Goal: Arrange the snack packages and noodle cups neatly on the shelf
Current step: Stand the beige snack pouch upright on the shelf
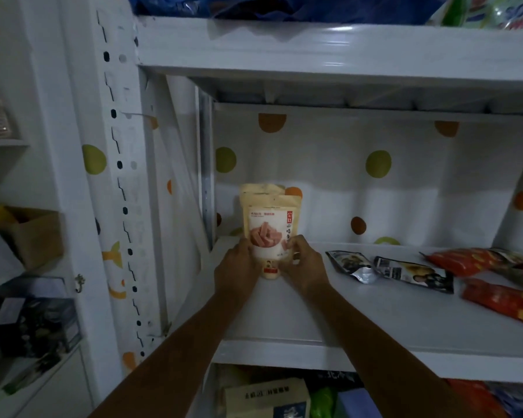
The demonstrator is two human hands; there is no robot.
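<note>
Gripping a beige snack pouch (269, 227) by its lower edges, the left hand (236, 267) and right hand (302, 263) are standing it upright at the shelf's (360, 315) far left; released unbalanced, it is probably tipping forward, being soft-based.

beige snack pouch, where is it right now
Head view: the beige snack pouch stands upright at the shelf's left end, between both hands.

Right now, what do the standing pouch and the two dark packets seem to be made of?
The pouch, held upright by the left hand and right hand, looks like matte kraft paper: tan and dull. The two dark packets look like glossy foil or plastic film: silvery crinkled ends catch light.
</note>
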